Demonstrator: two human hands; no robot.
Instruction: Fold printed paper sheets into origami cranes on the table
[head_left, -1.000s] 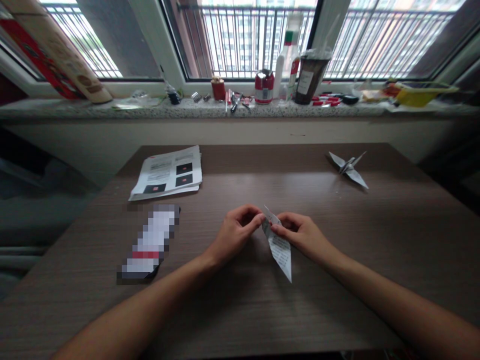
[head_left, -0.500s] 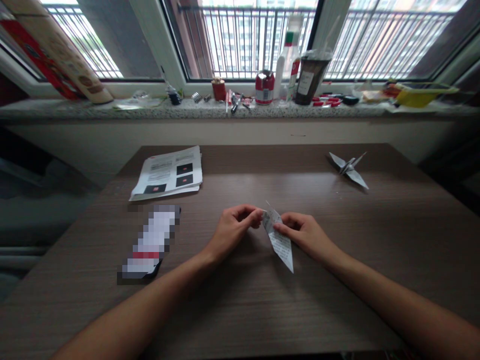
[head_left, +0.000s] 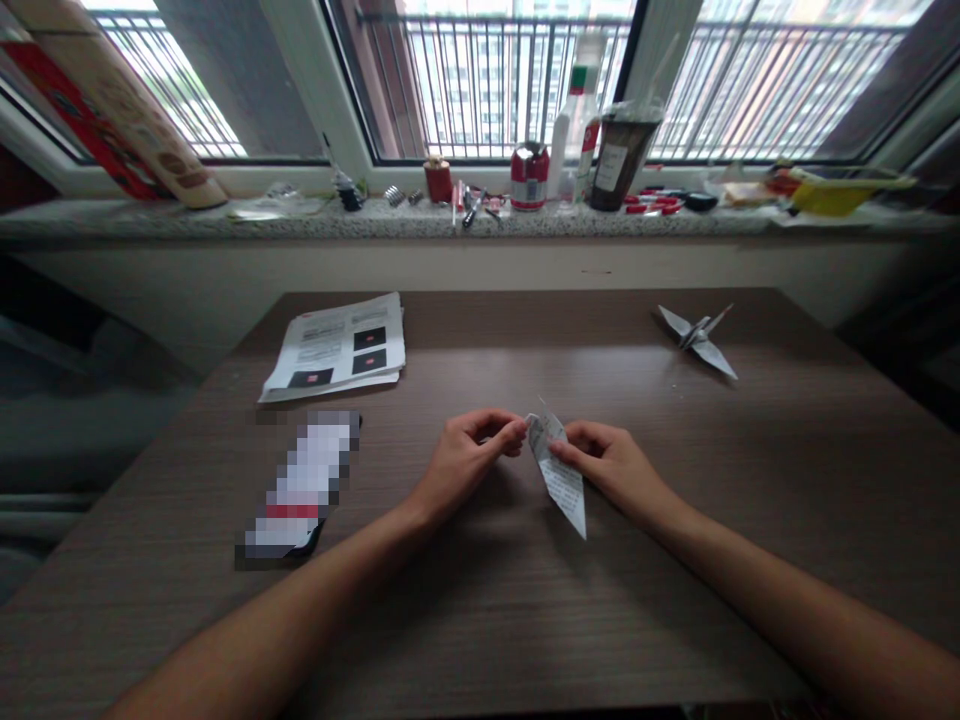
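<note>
A piece of folded printed paper [head_left: 564, 485], pointed at its lower end, is held just above the middle of the table. My right hand [head_left: 611, 462] pinches its right side, thumb in front and fingers behind. At its upper left, my left hand [head_left: 480, 447] is closed, thumb against the fingertips, on a small bent tip of the same paper. Another thin point of the paper sticks up between the hands. At the back right of the table sits a folded paper crane [head_left: 697, 332], apart from both hands.
A stack of printed sheets [head_left: 337, 345] lies at the back left of the brown table [head_left: 480, 620]. Nearer my left forearm is a phone [head_left: 304, 485] with a blurred screen. Along the windowsill [head_left: 300, 228] stand a red can [head_left: 529, 178], a dark drink cup [head_left: 621, 160] and a yellow container [head_left: 832, 192].
The folded paper has shifted slightly to the right and turned a little in my right hand, and its tip by my left fingers looks more bent. Both hands are nearly in place.
</note>
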